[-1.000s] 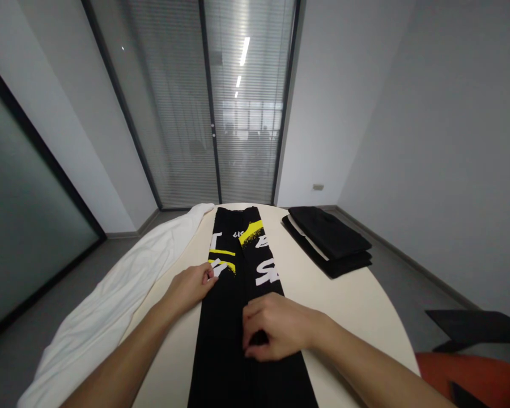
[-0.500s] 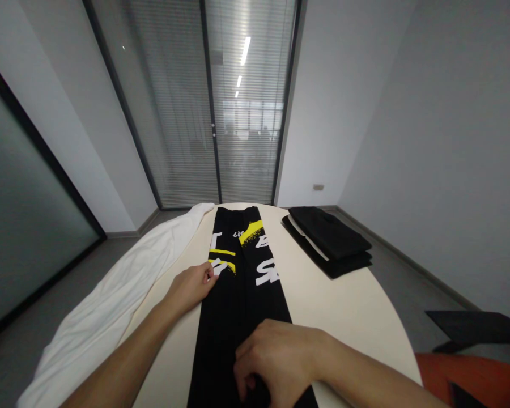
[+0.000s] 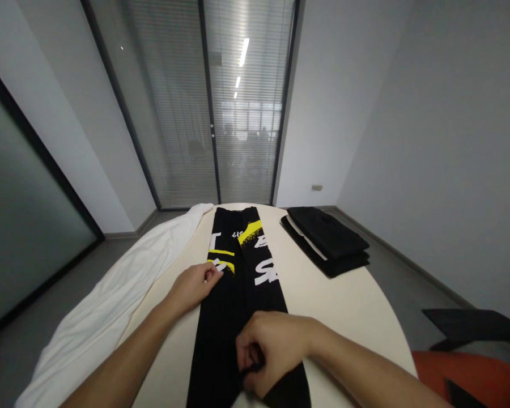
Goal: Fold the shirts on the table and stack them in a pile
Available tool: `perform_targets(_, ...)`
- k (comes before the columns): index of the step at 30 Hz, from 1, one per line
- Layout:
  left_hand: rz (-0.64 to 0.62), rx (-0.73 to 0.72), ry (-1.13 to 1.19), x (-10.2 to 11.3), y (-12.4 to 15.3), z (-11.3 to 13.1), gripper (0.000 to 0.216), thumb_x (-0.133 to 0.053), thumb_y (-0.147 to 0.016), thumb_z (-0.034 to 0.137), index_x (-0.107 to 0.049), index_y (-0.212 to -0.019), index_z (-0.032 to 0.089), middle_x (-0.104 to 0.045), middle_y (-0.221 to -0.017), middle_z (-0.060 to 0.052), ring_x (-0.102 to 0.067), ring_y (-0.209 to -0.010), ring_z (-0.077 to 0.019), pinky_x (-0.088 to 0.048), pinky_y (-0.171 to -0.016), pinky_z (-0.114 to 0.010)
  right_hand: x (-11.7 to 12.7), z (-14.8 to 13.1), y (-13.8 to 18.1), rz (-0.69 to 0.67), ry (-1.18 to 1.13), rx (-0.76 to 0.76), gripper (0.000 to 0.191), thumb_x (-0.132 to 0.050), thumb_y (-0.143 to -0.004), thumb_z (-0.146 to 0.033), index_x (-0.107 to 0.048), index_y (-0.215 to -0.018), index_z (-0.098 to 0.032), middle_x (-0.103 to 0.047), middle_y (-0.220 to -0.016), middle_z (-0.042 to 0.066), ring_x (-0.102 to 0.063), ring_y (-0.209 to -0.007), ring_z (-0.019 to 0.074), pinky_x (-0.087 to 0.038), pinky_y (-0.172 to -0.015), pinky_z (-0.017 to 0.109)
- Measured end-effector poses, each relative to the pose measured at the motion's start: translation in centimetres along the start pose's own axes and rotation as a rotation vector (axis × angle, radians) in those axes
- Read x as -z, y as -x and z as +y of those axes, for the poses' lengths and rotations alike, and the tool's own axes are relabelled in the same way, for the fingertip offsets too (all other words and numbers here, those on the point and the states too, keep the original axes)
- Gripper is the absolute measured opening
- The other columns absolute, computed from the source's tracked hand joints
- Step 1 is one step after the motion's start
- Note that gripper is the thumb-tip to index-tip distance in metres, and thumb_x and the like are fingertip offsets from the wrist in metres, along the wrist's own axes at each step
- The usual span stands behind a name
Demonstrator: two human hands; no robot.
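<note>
A long, narrow black garment (image 3: 220,334) with white and yellow lettering lies on the table, its side panels meeting along the middle. My left hand (image 3: 194,288) rests at its left edge beside the yellow print; the fingers are curled together with thumb and fingertips on the cloth. Nearer to me, my right hand (image 3: 276,351) is closed, pinching a bit of the black fabric between thumb and fingers. The near end of the garment is partly hidden by this hand and runs out of view.
White cloth (image 3: 110,300) drapes along the table's left side. A stack of folded black clothes (image 3: 329,235) lies at the right on the pale round table (image 3: 344,317). An orange and black chair (image 3: 471,374) stands at lower right. Beyond the table is a glass partition (image 3: 246,158) with blinds.
My right hand has turned and now grips the black fabric near its close end, with that edge lifted a little. My left hand has shifted slightly right across the cloth.
</note>
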State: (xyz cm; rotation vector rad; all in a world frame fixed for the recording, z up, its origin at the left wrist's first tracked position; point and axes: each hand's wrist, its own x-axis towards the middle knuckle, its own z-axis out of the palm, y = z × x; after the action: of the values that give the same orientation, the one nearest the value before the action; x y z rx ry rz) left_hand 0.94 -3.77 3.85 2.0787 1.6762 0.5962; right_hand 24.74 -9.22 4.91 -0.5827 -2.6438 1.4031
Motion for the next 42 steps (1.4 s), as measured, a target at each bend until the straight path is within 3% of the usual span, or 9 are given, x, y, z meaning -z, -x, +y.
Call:
perform_targets(5,-0.288,-0.285,0.560,1.0,1.0,1.7,0.060,-0.033,-0.094,0.067,-0.067,-0.100,0.018,-0.072,-0.099,-0.009,-0.066,-0.092,-0.0221,-0.047,-0.085,-0.032,2.3,2.1,0.0,0.275,-0.469,-0.202,0.031,-0.077,-0.070,-0.042,-0.062,-0.076,-0.015,-0.052,-0.056,-0.008,-0.039,-0.049,0.0053,-0.029,-0.050,0.019)
perform_targets(9,-0.437,-0.399,0.607,1.7,2.1,2.9,0.061,-0.055,-0.083,0.069,-0.064,-0.119,0.019,-0.069,-0.118,-0.010,-0.062,-0.112,-0.0265,-0.044,-0.099,-0.036,3.5,3.0,0.0,0.350,-0.559,-0.176,0.036,-0.080,-0.068,-0.046,-0.065,-0.072,-0.013,-0.048,-0.055,-0.009,-0.033,-0.051,0.0047,-0.022,-0.051,0.022)
perform_targets(13,-0.317,-0.285,0.412,1.1,2.7,4.2,0.044,-0.074,-0.076,0.043,-0.066,-0.115,0.024,-0.070,-0.116,-0.004,-0.063,-0.109,-0.0236,-0.044,-0.100,-0.034,3.6,3.3,-0.2,0.368,-0.605,-0.158,0.037,-0.083,-0.067,-0.046,-0.068,-0.073,-0.013,-0.046,-0.055,-0.009,-0.032,-0.053,0.0052,-0.021,-0.053,0.023)
perform_targets(18,-0.188,-0.221,0.370,-0.3,2.6,4.7,0.026,-0.075,-0.075,0.034,-0.072,-0.099,0.024,-0.074,-0.101,-0.001,-0.065,-0.096,-0.0218,-0.047,-0.090,-0.032,3.3,3.2,-0.2,0.449,-0.738,-0.186,0.042,-0.085,-0.065,-0.049,-0.070,-0.083,-0.015,-0.057,-0.064,-0.006,-0.046,-0.060,0.0080,-0.033,-0.061,0.022)
perform_targets(21,-0.103,-0.185,0.375,-0.7,2.2,4.2,0.018,-0.071,-0.078,0.035,-0.073,-0.092,0.022,-0.074,-0.094,-0.001,-0.066,-0.091,-0.0216,-0.048,-0.088,-0.032,3.9,2.9,0.5,0.485,-0.890,-0.213,0.054,-0.071,-0.074,-0.065,-0.068,-0.102,-0.019,-0.067,-0.083,0.000,-0.059,-0.074,0.0138,-0.043,-0.072,0.026)
perform_targets(24,0.005,-0.139,0.352,-0.8,1.7,3.6,0.021,-0.070,-0.079,0.039,-0.071,-0.091,0.021,-0.075,-0.095,-0.002,-0.067,-0.093,-0.0230,-0.048,-0.089,-0.034,4.8,2.5,2.0,0.401,-0.953,-0.121,0.075,-0.064,-0.075,-0.075,-0.060,-0.128,-0.023,-0.067,-0.117,0.008,-0.062,-0.108,0.0233,-0.046,-0.094,0.036)
perform_targets(29,0.116,-0.098,0.340,-0.8,1.3,3.1,0.025,-0.069,-0.079,0.042,-0.069,-0.094,0.021,-0.075,-0.101,-0.003,-0.067,-0.098,-0.0244,-0.048,-0.093,-0.036,5.6,2.0,3.4,0.244,-0.782,-0.005,0.113,-0.093,-0.056,-0.039,-0.035,-0.152,-0.027,-0.049,-0.148,0.010,-0.045,-0.135,0.0280,-0.033,-0.113,0.043)
perform_targets(34,0.134,-0.116,0.349,-1.2,1.1,2.8,0.023,-0.067,-0.081,0.041,-0.070,-0.093,0.022,-0.075,-0.098,-0.002,-0.067,-0.097,-0.0240,-0.049,-0.093,-0.037,4.8,2.0,2.4,0.383,-0.743,-0.106,0.083,-0.083,-0.070,-0.034,-0.047,-0.144,-0.025,-0.065,-0.127,0.006,-0.058,-0.118,0.0237,-0.038,-0.109,0.043)
perform_targets(42,0.147,-0.105,0.350,-1.5,1.2,2.9,0.024,-0.068,-0.080,0.043,-0.069,-0.092,0.021,-0.074,-0.097,-0.002,-0.067,-0.094,-0.0236,-0.050,-0.091,-0.036,3.1,3.1,0.3,0.549,-0.837,-0.142,0.053,-0.084,-0.069,-0.043,-0.067,-0.112,-0.017,-0.073,-0.099,0.005,-0.067,-0.093,0.0217,-0.049,-0.093,0.040)
